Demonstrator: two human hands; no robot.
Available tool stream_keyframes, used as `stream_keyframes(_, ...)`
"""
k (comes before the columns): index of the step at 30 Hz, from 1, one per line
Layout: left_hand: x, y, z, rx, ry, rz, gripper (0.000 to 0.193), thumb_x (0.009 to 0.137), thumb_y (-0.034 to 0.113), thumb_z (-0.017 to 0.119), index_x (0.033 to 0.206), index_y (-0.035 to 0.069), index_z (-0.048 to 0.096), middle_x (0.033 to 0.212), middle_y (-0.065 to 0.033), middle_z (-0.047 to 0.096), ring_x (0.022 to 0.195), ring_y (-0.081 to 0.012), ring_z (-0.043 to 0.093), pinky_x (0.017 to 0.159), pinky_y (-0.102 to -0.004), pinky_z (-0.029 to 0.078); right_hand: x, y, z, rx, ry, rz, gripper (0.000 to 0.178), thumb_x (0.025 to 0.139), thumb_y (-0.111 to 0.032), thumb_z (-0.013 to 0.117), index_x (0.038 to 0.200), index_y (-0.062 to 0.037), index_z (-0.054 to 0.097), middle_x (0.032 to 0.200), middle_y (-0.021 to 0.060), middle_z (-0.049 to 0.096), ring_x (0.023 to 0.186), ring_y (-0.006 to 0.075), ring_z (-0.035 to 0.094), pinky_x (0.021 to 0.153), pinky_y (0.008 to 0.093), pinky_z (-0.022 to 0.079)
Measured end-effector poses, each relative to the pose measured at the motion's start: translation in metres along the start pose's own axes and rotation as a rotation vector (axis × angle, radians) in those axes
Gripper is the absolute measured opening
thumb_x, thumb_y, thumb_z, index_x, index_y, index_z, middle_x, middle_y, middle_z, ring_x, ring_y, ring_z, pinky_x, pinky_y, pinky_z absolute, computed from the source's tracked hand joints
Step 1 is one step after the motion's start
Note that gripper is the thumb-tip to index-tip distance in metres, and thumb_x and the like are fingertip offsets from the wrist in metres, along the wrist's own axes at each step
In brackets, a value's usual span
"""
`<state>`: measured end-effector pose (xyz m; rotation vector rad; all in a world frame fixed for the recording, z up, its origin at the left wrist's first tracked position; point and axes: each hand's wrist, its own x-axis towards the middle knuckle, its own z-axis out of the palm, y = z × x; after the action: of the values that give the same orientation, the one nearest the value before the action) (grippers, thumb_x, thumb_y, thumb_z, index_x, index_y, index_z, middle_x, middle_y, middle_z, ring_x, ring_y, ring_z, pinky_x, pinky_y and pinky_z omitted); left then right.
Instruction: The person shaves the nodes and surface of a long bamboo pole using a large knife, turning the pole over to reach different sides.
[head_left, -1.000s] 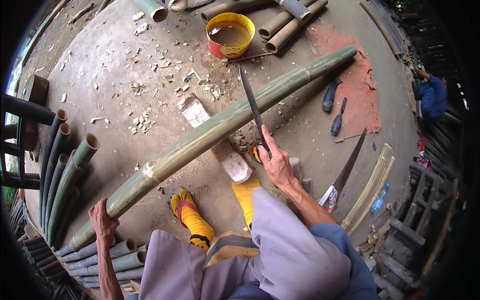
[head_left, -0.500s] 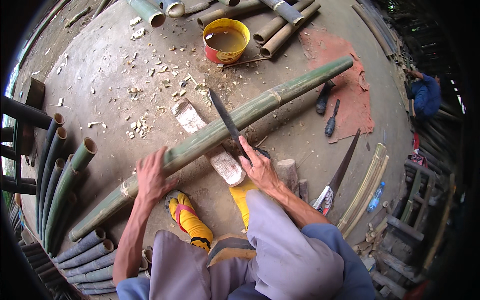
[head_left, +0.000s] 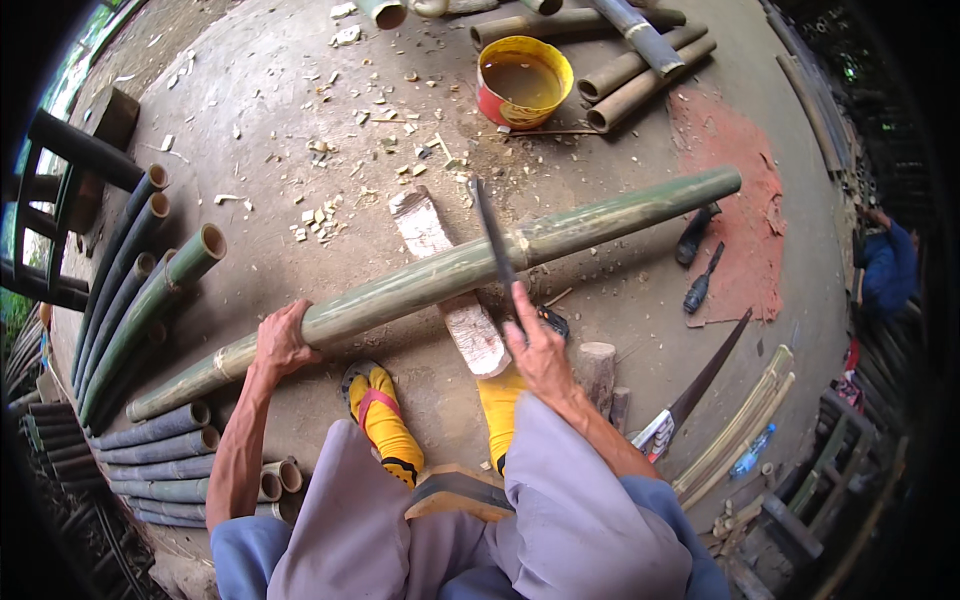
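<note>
A long green bamboo pole (head_left: 400, 288) lies slantwise across a pale wooden block (head_left: 470, 332), its far end raised to the right. My left hand (head_left: 283, 338) is closed over the pole left of the block, near a node. In my right hand (head_left: 540, 350) is a long dark-bladed knife (head_left: 492, 228), the index finger stretched along it. The blade crosses the pole just left of another node, tip pointing away from me. Whether its edge touches the bamboo I cannot tell. My fingers hide most of the knife's handle.
Beyond the pole stands a yellow-and-red bucket (head_left: 523, 85) of murky liquid. Bamboo chips (head_left: 322, 222) litter the ground. A handsaw (head_left: 690, 390) and split strips (head_left: 735, 425) lie right. Cut bamboo tubes (head_left: 165, 440) are stacked left. Another person (head_left: 888, 265) is at far right.
The pole lies flatter across the picture. My left hand, earlier spread on top, now wraps around it. The knife and right hand have shifted right in the picture, as has the background.
</note>
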<state>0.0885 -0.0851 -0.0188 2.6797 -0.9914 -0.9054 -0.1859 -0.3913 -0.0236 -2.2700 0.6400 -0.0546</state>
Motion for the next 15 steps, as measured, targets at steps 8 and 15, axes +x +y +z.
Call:
stream_keyframes(8,0.001,-0.006,0.001,-0.028,0.061,0.031,0.064,0.047,0.018,0.080,0.107,0.006,0.062,0.098,-0.0164,0.069,0.094,-0.0391,0.066,0.079,-0.0455,0.053,0.016,0.012,-0.001,0.042,0.406,0.193,0.061,0.102,-0.022,0.052,0.156,-0.0152,0.026,0.083,0.0187,0.069,0.056,0.0235,0.062,0.047,0.0379,0.055)
stream_keyframes(15,0.007,-0.015,-0.003,-0.045,-0.014,0.019,0.066,0.044,0.021,0.077,0.107,0.005,0.064,0.093,-0.0195,0.071,0.088,-0.0417,0.067,0.077,-0.0471,0.053,0.016,0.006,-0.016,-0.175,-0.044,0.145,0.060,0.104,-0.022,0.046,0.158,-0.0160,0.021,0.077,0.0138,0.067,0.052,0.0295,0.061,0.048,0.0407,0.055)
